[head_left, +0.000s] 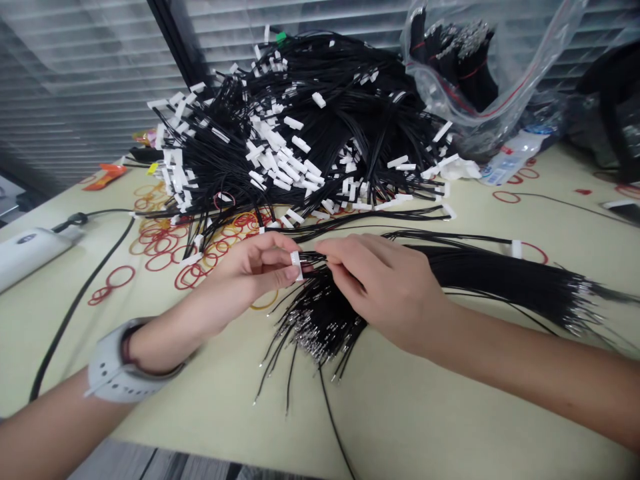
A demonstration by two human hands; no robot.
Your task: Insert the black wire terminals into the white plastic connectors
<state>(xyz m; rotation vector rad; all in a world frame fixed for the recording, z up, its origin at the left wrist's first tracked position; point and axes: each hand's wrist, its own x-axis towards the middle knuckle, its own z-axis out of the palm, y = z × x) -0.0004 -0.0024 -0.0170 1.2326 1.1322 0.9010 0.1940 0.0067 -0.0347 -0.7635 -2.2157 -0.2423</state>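
My left hand [253, 270] pinches a small white connector [297, 265] between thumb and fingers, just above the table. My right hand [385, 280] is closed in a pinch on thin black wires [316, 259] that meet the connector. Under both hands lies a loose bundle of black wires with metal tips [320, 320], and it stretches right as a long black bundle [505, 277]. A grey watch band [113, 367] sits on my left wrist.
A big heap of black wires with white connectors [305, 133] fills the back of the pale table [425, 413]. Red and yellow rubber bands [165, 243] lie at left, near a white device [27, 247] and its black cable [75, 307]. A plastic bag of wires [465, 60] stands back right.
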